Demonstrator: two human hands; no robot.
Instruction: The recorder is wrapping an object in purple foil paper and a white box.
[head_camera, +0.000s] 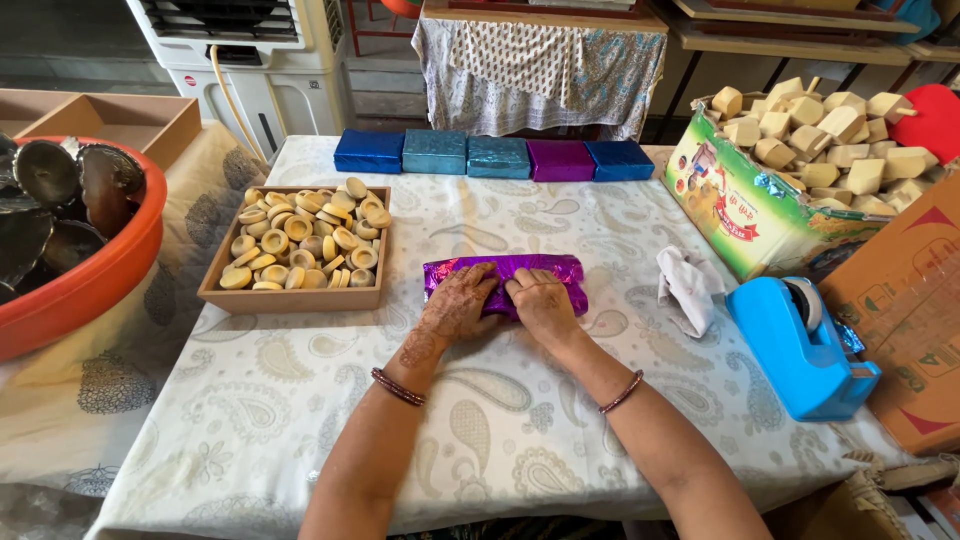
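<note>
The left hand (458, 305) lay flat, fingers spread, pressing down on the near left part of a purple foil packet (505, 281). The right hand (541, 304) pressed on the packet's middle beside it, fingers together and bent over the foil; the two hands nearly touched. Neither hand gripped the packet; both pushed on it from above. Each wrist bore a dark bangle. The packet rested on the patterned tablecloth (500, 430) near the table's middle, its long side running left to right.

Left of the packet, close by, stood a wooden tray (290, 297) filled with small round tan pieces (305, 238). Right of the packet lay a crumpled white cloth (689, 288), and just beyond that a blue tape dispenser (803, 345) at the table's right edge.

Along the far edge sat a row of five wrapped packets (495, 156), touching end to end: blue, two teal, purple, blue.

At the far right, a printed carton (745, 215) held a heap of pale wooden blocks (830, 140), with a brown cardboard box (910, 320) beside the dispenser. At the far left, an orange tub (75, 285) held dark rounded shells (60, 190).
</note>
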